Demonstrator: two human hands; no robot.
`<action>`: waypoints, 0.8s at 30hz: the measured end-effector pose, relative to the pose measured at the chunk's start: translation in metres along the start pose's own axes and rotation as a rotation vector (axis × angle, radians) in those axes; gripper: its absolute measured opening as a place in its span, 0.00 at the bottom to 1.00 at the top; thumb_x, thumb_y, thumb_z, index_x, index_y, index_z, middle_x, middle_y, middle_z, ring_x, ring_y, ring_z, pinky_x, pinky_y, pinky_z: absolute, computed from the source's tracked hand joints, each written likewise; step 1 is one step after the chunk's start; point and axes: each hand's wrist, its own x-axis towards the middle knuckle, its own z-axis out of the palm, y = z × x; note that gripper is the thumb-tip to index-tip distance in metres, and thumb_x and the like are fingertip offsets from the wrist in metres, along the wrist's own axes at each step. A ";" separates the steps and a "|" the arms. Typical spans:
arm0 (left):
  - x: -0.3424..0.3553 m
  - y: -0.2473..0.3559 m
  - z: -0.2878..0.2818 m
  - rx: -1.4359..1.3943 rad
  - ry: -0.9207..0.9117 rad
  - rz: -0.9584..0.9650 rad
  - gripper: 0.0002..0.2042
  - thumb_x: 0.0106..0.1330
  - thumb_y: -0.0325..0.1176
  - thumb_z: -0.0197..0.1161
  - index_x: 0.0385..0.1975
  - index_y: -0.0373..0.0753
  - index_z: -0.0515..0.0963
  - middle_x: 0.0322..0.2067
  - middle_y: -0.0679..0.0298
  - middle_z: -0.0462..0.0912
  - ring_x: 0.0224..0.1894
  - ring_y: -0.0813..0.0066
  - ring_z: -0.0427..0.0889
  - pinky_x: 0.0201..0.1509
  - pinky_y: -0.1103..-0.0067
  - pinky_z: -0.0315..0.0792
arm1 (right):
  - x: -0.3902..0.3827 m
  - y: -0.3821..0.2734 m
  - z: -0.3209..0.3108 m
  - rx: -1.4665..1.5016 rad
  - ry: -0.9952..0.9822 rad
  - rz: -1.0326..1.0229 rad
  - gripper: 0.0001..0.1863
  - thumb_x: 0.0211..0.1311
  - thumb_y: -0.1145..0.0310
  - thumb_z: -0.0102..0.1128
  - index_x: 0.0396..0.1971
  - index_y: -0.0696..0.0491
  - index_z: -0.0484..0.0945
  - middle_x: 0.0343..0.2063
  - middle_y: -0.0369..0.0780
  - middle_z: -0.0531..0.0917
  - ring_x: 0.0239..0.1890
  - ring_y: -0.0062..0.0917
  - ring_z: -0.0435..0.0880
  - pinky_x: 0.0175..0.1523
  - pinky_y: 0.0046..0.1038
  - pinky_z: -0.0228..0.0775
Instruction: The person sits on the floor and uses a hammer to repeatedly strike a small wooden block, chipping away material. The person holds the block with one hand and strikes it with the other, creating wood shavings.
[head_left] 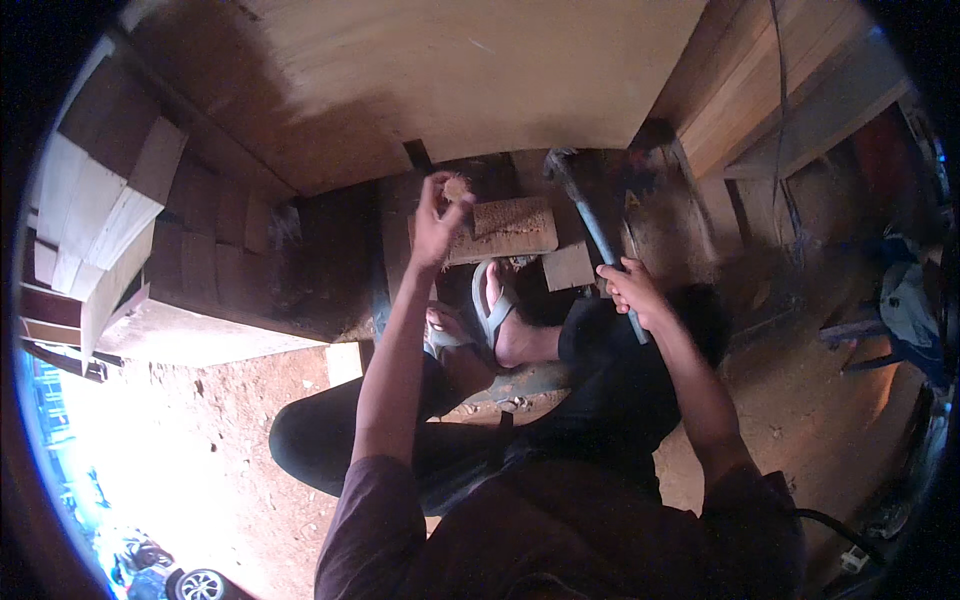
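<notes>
My right hand is closed round the handle of a hammer, whose head points away from me, towards the large wooden panel. My left hand is raised above the left end of a wooden block, its thumb and fingers curled round a small round tan piece with a rough edge. What that piece is I cannot make out. The block's top looks speckled and pitted. Next to its right end lies a smaller square wooden block.
A large wooden panel stands ahead. Stacked boards rise at the left, and long planks lean at the right with a cable hanging. My sandalled feet rest just before the block. A car wheel shows at the lower left.
</notes>
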 end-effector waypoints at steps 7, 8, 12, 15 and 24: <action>0.048 0.045 -0.009 0.064 -0.083 0.001 0.14 0.73 0.39 0.55 0.45 0.33 0.77 0.37 0.64 0.82 0.40 0.76 0.81 0.45 0.78 0.74 | 0.025 0.064 0.002 0.063 0.045 0.055 0.07 0.64 0.65 0.60 0.33 0.48 0.71 0.16 0.28 0.68 0.13 0.11 0.63 0.16 0.20 0.55; 0.056 0.045 -0.004 0.126 -0.089 0.033 0.15 0.73 0.40 0.56 0.44 0.33 0.78 0.36 0.63 0.83 0.39 0.76 0.81 0.45 0.78 0.74 | 0.027 0.066 0.002 0.059 0.028 0.064 0.07 0.64 0.65 0.60 0.33 0.49 0.71 0.17 0.28 0.68 0.13 0.11 0.63 0.16 0.21 0.55; 0.078 0.042 0.014 0.494 -0.227 -0.024 0.16 0.70 0.42 0.60 0.45 0.34 0.79 0.36 0.56 0.86 0.39 0.71 0.84 0.45 0.75 0.76 | 0.032 0.067 0.002 0.095 -0.031 0.053 0.08 0.64 0.65 0.60 0.33 0.50 0.70 0.18 0.31 0.70 0.13 0.13 0.64 0.15 0.21 0.55; 0.081 0.040 0.027 0.748 -0.332 -0.091 0.16 0.67 0.44 0.62 0.45 0.40 0.81 0.36 0.51 0.86 0.42 0.60 0.87 0.47 0.68 0.77 | 0.032 0.066 0.004 0.112 -0.047 0.078 0.08 0.64 0.66 0.59 0.32 0.51 0.70 0.19 0.32 0.70 0.13 0.14 0.64 0.15 0.21 0.56; 0.064 0.042 0.030 1.205 -0.380 0.064 0.16 0.65 0.51 0.61 0.43 0.48 0.80 0.35 0.57 0.87 0.41 0.54 0.86 0.46 0.62 0.78 | 0.052 0.065 0.009 -0.249 0.217 -0.114 0.15 0.59 0.59 0.60 0.33 0.57 0.75 0.25 0.44 0.78 0.27 0.36 0.78 0.31 0.37 0.69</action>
